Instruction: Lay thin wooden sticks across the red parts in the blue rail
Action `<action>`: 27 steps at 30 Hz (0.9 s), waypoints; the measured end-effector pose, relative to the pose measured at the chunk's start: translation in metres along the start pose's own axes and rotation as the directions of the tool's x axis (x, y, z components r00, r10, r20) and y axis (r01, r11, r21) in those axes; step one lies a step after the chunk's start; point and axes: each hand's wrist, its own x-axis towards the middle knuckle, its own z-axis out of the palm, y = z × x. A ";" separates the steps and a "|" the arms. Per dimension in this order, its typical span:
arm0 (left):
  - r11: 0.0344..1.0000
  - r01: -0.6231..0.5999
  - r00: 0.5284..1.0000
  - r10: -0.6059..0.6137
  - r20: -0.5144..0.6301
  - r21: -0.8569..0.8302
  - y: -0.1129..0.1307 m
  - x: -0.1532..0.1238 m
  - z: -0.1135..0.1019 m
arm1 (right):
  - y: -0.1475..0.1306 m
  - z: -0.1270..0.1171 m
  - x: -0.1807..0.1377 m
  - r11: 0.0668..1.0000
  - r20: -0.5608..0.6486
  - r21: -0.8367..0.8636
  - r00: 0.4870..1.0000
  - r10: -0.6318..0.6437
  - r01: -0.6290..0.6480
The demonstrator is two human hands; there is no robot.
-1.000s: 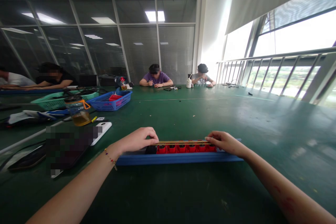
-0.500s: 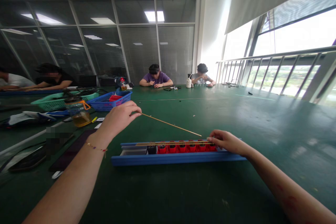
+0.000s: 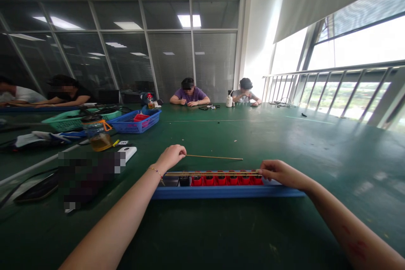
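On a green tabletop (image 3: 202, 232), left side, we list: one green basket (image 3: 65, 123); one blue basket (image 3: 134, 126) holding a red container (image 3: 141, 117); one jar (image 3: 100, 141) of amber liquid; one dark flat device (image 3: 38, 187). Far side: one white bottle (image 3: 229, 101). Obstructions: our left hand (image 3: 171, 157), whose wrist masks the left end of the blue tray (image 3: 228, 193), and our right hand (image 3: 276, 171), masking part of its right end.

The tray lies crosswise before us. Counted: six red holders (image 3: 220, 180) in a row; one black block (image 3: 184, 181) at their left; apparently two resting sticks (image 3: 202, 173) laid lengthwise over the row; one held stick (image 3: 215, 157); four other people (image 3: 190, 94).

Left hand: pinching the held stick by its left end, beyond the tray. Right hand: fingertips closed together on the right ends of the resting sticks.

Against half a second ago: left hand lower and farther right; held stick, formerly slanting down rightward, now nearly level; right hand unchanged in its place at the tray.
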 end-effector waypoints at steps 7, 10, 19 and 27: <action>0.997 0.012 0.988 0.000 0.155 -0.073 -0.008 0.000 0.016 | -0.003 -0.001 0.001 0.998 -0.091 0.058 0.995 -0.036 0.041; 0.996 0.003 0.987 0.011 0.158 -0.087 -0.011 0.000 0.019 | -0.003 -0.005 0.001 0.989 -0.245 0.134 0.969 -0.022 0.056; 0.992 0.000 0.986 0.021 0.166 -0.126 -0.014 0.001 0.022 | 0.041 -0.040 -0.011 0.987 -0.487 0.143 0.863 0.135 -0.074; 0.989 -0.008 0.985 0.034 0.170 -0.149 -0.012 0.001 0.021 | 0.047 -0.030 0.005 0.986 -0.338 -0.025 0.929 0.150 -0.168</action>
